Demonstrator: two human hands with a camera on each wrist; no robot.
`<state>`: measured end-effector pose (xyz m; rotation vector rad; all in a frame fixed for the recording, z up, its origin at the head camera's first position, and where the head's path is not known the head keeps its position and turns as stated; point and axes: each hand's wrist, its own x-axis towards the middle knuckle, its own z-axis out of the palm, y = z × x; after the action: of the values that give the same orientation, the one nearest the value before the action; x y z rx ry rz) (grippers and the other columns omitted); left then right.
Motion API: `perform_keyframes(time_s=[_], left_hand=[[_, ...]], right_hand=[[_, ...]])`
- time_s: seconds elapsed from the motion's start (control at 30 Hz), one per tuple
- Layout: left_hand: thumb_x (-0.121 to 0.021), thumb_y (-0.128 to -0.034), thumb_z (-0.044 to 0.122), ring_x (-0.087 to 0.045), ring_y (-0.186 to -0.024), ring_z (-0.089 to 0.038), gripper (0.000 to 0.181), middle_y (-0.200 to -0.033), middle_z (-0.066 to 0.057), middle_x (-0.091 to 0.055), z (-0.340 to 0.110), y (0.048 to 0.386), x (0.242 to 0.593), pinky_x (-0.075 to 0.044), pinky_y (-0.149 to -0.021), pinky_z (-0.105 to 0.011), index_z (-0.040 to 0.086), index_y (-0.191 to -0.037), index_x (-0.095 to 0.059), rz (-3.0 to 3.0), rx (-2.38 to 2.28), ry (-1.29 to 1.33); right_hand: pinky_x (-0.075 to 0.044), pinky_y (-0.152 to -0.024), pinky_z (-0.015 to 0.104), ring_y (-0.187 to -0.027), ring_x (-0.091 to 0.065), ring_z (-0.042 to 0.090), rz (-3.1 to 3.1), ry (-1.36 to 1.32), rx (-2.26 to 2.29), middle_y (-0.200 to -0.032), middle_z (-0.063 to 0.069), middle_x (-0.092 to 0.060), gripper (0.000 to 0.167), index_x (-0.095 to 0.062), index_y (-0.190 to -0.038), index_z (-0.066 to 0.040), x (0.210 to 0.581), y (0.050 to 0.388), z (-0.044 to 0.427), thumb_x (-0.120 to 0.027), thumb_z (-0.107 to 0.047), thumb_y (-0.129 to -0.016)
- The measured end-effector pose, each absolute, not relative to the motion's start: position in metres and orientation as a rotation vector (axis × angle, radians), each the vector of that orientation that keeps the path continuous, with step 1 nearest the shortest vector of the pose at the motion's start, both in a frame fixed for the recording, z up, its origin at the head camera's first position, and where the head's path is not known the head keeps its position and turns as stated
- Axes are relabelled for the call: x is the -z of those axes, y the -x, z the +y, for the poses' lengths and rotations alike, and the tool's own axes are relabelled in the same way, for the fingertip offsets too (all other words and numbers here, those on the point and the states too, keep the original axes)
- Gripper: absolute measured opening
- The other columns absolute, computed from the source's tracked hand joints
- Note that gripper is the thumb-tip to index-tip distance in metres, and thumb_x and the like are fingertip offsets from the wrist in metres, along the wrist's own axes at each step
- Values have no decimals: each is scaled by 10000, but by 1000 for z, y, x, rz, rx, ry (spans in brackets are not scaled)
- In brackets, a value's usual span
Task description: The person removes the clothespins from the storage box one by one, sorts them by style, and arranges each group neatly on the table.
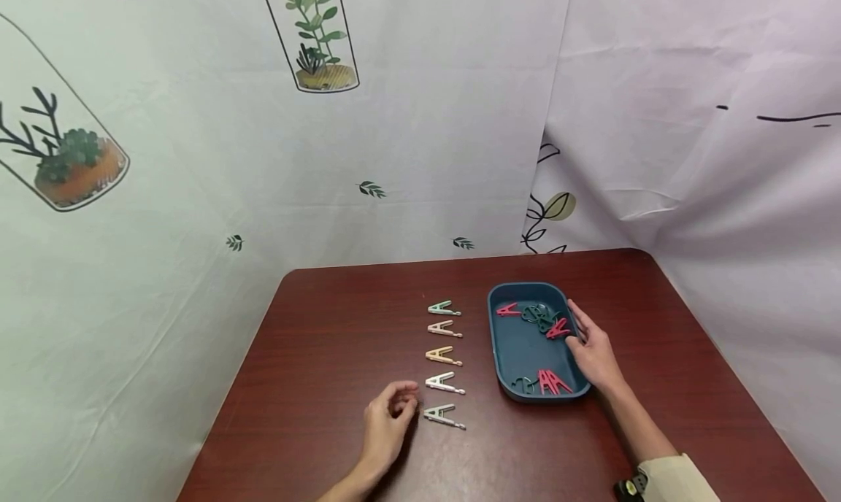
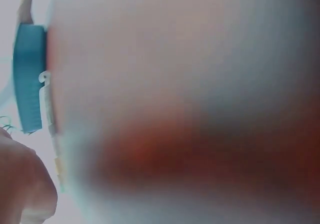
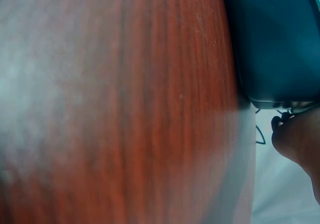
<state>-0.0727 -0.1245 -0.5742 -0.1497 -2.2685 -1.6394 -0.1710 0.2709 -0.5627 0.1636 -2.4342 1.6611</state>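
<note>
My left hand [image 1: 388, 423] is on the table, fingers loosely bent and holding nothing. Just right of it runs a column of several pale clothespins: green [image 1: 444, 308], pinkish white [image 1: 444, 329], yellow [image 1: 443, 355], white [image 1: 444, 383] and, nearest me, greyish white [image 1: 444, 416]. To the right of this column is a dark blue tray [image 1: 525, 356]. My right hand [image 1: 594, 356] grips its right rim, thumb at the inner side and fingers along the outside. Inside the tray lie red clothespins [image 1: 553, 381] and dark green pieces [image 1: 539, 315], whose kind is hard to tell.
Everything stands on a reddish-brown wooden table [image 1: 355, 327] with rounded far corners. Behind it hangs a pale cloth [image 1: 420, 137] printed with plants. The left wrist view is mostly blurred; the right one shows mainly table grain and the tray's side.
</note>
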Motion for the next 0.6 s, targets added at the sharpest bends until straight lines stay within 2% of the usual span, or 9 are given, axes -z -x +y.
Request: perform_keyframes(time_s=[0.17, 0.33, 0.47, 0.6], left_hand=[[-712, -913, -165, -748, -989, -370, 321, -1105, -156, -781, -119, 97, 551, -616, -846, -312, 32, -1164, -753, -2205, 1688, 187], [-686, -952, -132, -696, -1180, -406, 400, -1281, -158, -737, -101, 119, 529, -567, -1006, -445, 37, -1314, -710, -2234, 1762, 215], [-714, -961, -81, -677, -1235, -382, 477, -1387, -143, -692, -78, 132, 519, -555, -1003, -514, 80, -1408, -669, -2252, 1793, 245], [-753, -975, 17, -665, -1265, -363, 527, -1446, -129, -656, -51, 145, 510, -597, -914, -515, 71, -1479, -612, -2261, 1814, 271]], right_hand=[[-427, -726, 121, -1437, -438, 500, -2441, -152, -1647, -1628, 324, -362, 703, -292, -1654, 13, 558, 170, 270, -490, 155, -994], [-426, -713, 131, -1412, -454, 525, -2437, -169, -1629, -1613, 351, -365, 700, -282, -1648, 37, 561, 170, 271, -479, 169, -990], [-434, -715, 131, -1413, -461, 516, -2430, -173, -1641, -1617, 342, -366, 700, -280, -1653, 24, 565, 173, 272, -482, 161, -997], [-443, -729, 133, -1432, -449, 494, -2429, -165, -1674, -1635, 315, -360, 703, -282, -1661, 1, 562, 170, 270, -488, 147, -1005]])
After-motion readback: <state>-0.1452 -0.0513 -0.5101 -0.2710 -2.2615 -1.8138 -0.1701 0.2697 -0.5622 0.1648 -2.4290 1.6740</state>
